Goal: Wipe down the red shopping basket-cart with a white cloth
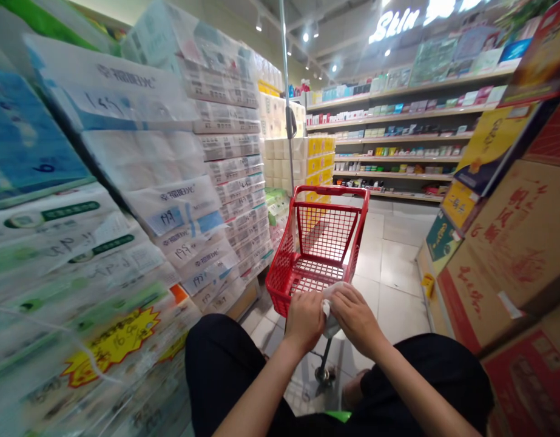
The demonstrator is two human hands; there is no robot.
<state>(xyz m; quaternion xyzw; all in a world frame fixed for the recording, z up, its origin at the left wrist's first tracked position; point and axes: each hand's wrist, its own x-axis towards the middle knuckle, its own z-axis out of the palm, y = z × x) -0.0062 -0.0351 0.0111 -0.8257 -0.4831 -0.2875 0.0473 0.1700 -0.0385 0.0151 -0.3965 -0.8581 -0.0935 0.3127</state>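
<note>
Between my two hands is a crumpled white cloth or tissue point(330, 326), just in front of the near edge of a red plastic shopping cart point(280, 282). My right hand point(355, 315) is closed over it from the right, fingers bent across its top. My left hand point(306, 317) is closed against its left side, with the fingertips curled. Both hands are close together, above the gap between my knees. The basket of the cart shows a red mesh floor and back panel. Part of the cart's near rim is hidden behind my hands.
Tall stacks of wrapped tissue packs point(170, 224) rise close on the left. Cardboard boxes point(525, 230) are piled on the right. Shelves of small products point(398, 133) line the back. White floor tiles point(400, 249) show beside the cart, and a caster wheel point(324, 374) stands below.
</note>
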